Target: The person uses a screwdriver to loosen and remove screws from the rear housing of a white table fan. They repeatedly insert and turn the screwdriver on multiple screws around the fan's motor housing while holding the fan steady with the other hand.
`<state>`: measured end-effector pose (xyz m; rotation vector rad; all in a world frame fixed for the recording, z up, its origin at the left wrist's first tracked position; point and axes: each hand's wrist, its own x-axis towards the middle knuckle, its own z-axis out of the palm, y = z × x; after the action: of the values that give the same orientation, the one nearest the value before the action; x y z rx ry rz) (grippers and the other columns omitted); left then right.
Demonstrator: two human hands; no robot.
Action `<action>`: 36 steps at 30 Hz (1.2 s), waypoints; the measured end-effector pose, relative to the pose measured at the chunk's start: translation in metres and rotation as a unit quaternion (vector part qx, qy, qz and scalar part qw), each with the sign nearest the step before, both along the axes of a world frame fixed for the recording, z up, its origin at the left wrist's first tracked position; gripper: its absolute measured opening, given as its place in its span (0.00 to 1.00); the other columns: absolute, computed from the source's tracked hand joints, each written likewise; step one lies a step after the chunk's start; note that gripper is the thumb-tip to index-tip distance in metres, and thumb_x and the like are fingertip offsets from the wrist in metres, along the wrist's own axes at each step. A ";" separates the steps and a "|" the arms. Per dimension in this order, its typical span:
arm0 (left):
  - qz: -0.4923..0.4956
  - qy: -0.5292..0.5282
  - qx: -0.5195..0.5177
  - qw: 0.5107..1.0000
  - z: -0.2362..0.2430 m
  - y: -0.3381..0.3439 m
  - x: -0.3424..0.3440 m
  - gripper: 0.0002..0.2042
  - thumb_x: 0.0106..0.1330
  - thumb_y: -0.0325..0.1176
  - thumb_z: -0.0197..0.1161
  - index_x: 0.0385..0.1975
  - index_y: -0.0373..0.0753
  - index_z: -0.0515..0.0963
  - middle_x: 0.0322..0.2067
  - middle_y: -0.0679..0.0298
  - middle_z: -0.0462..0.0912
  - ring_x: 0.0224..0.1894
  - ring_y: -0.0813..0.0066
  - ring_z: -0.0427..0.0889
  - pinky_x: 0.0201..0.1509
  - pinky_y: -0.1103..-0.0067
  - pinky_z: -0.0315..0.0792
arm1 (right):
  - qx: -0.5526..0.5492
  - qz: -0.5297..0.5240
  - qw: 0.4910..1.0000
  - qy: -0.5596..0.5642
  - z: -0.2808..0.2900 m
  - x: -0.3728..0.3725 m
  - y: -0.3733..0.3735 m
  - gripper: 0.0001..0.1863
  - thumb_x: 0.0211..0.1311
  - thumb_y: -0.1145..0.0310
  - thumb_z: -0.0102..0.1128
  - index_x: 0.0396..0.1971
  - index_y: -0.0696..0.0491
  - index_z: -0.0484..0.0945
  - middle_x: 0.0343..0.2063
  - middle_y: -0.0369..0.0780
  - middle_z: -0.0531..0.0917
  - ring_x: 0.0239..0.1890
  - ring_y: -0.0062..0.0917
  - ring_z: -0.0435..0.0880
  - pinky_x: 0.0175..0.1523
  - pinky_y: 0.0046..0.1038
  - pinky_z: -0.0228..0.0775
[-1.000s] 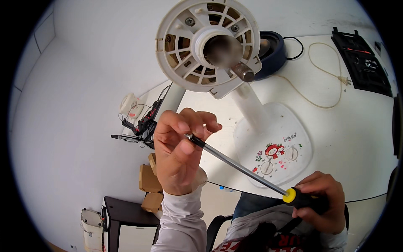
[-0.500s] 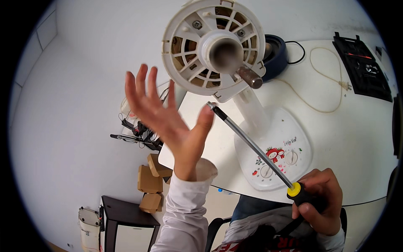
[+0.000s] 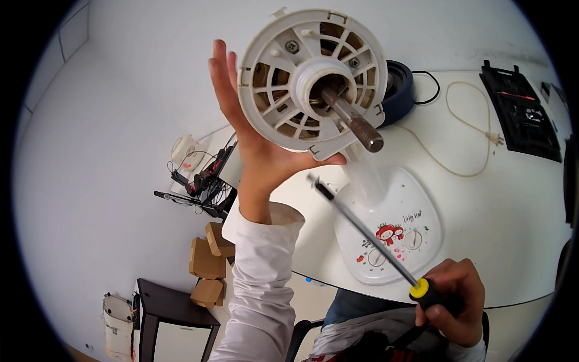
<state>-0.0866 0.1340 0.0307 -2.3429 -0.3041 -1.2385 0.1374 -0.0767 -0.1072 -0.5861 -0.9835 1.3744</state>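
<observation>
A white electric fan's motor head (image 3: 312, 78) faces me without blades or guard, its threaded metal shaft (image 3: 359, 123) sticking out of the round central collar. Against the head's lower left rim lies my left hand (image 3: 259, 148), open. Its thumb stretches under the rim and its fingers reach up along the left side, partly hidden behind the head. My right hand (image 3: 452, 295), at the lower right, is wrapped round the black and yellow handle of a long screwdriver (image 3: 374, 241). The screwdriver's tip points up and left, apart from the fan and below my left thumb.
The fan's white base (image 3: 389, 229) with two dials stands on the white table (image 3: 494, 241). A pale power cord (image 3: 461, 175) loops to the right, near an open black tool case (image 3: 522, 108). Behind the fan sits a dark blue round object (image 3: 401, 93). Cardboard boxes (image 3: 208, 259) are at left.
My left hand has moved up and right from beside the fan to its motor head. The screwdriver's tip has dropped lower, away from the left thumb. My view has shifted slightly.
</observation>
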 end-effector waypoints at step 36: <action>0.047 -0.047 0.016 0.998 0.008 -0.054 0.004 0.53 0.27 0.37 0.82 0.61 0.37 0.57 0.59 0.50 0.64 0.59 0.57 0.68 0.60 0.66 0.67 | 0.174 -0.256 0.831 -0.462 0.081 0.024 -0.018 0.22 0.54 0.67 0.60 0.46 0.60 0.65 0.34 0.45 0.70 0.26 0.20 0.73 0.21 0.15 0.66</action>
<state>-0.0831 0.0800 0.0391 -2.2207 -0.4176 -1.3015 0.1618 -0.0950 -0.0265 -1.1756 -1.6403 0.3468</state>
